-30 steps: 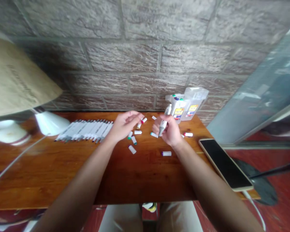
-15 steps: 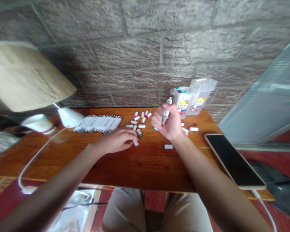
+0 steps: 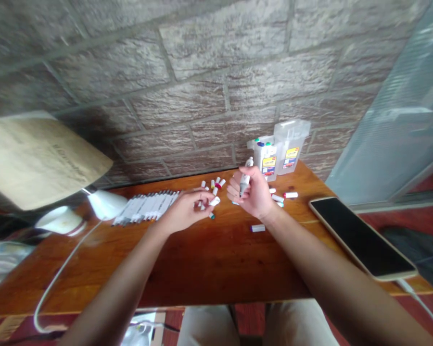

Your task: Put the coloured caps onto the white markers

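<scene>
Between the thumb and fingers of my left hand (image 3: 187, 207) is a small white marker cap (image 3: 214, 201), lifted over the loose caps. My right hand (image 3: 254, 194) is closed round an uncapped marker (image 3: 246, 178), its dark tip pointing down and its white end up. Several loose caps (image 3: 220, 183) with coloured ends lie behind and under my left hand, partly hidden by it. A purple-ended cap (image 3: 257, 228) rests on the table just in front of my right hand. More caps (image 3: 290, 195) lie to the right of that hand.
Left of my hands a row of white markers (image 3: 146, 206) lies on the wooden table (image 3: 216, 269). A lamp (image 3: 104, 204) and a white cup (image 3: 60, 221) stand at the far left. Clear plastic cases (image 3: 290, 149) stand by the wall; a phone (image 3: 362, 238) lies at right.
My left hand has lifted the cap and brought it closer to my right hand. The right hand keeps hold of the marker. The whole view has tilted and shifted somewhat.
</scene>
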The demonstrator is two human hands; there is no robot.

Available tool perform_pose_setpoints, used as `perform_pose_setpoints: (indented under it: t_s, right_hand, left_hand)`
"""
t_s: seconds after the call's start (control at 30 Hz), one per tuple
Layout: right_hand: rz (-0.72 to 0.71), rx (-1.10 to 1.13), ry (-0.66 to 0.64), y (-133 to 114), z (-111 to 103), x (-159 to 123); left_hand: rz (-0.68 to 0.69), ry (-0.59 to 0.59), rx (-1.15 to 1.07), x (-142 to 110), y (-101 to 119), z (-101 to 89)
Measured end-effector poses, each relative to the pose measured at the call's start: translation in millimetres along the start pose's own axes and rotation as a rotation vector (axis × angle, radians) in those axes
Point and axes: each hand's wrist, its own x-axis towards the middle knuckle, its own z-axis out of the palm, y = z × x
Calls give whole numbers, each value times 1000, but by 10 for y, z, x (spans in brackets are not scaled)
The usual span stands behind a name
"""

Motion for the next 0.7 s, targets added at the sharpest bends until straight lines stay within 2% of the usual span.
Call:
perform_pose_setpoints:
  t_s: [0.13, 0.2, 0.27, 0.33, 0.43, 0.53, 0.7]
  right_hand:
    - [-31, -93, 18, 40, -13, 20]
    - [-26, -131, 58, 46, -29, 25]
    - [-19, -153, 89, 40, -40, 27]
    - [-37, -158, 103, 26, -33, 29]
    - [-58, -193, 132, 14, -3, 25]
    - [-78, -294, 191, 25, -7, -5]
    - [-258, -645, 374, -2, -62, -86]
  left_hand:
    - [-173, 254, -518, 307, -95, 186]
    - [-255, 349, -699, 369, -120, 280]
    - [-306, 375, -842, 349, -132, 333]
    - [-278, 343, -917, 281, -135, 356]
    - [-271, 307, -814, 178, -111, 418]
    - [-225, 325, -637, 122, -60, 550]
    - [-74, 395, -403, 91, 4, 655]
